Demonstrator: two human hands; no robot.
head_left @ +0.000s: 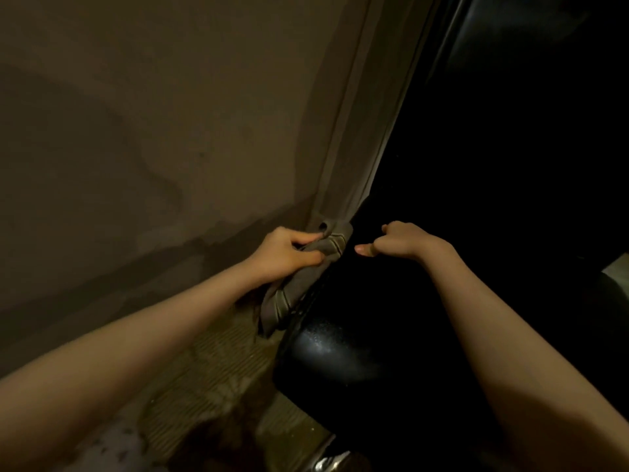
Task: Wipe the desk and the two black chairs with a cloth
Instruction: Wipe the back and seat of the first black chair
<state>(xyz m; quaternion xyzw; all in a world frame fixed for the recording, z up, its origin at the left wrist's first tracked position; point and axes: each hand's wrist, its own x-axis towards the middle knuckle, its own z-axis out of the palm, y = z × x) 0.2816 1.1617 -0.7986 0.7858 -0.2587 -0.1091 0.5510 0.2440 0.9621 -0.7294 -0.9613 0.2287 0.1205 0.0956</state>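
At the foot of the black chair point(340, 356), closest to the camera, a bit of chrome base point(328, 463) glints, and a ribbed floor point(211, 362) runs along the chair's left side. Above that, the chair's rounded, glossy surface catches a dull highlight. It looks like smooth leather or vinyl, so a cloth should slide over it easily.

Against the chair's left edge hangs the cloth point(289, 294), grey with darker stripes, soft and limp, with its lower end trailing down beside the chair. The left hand point(286, 253) grips its upper part, fingers and thumb curled round the bunched fabric and pressing it to the chair's edge. The cloth is light and floppy and would probably handle best gathered into a pad in the palm, leaving no loose tail to drag.

Just right of the cloth, over the chair's dark top, the right hand point(401, 240) is curled into a loose fist with the thumb pointing toward the cloth. Nothing shows in it.

Beyond the chair, a plain wall point(136, 131) fills the left, and a pale vertical trim point(347, 148) rises from behind the cloth. No desk is in view.
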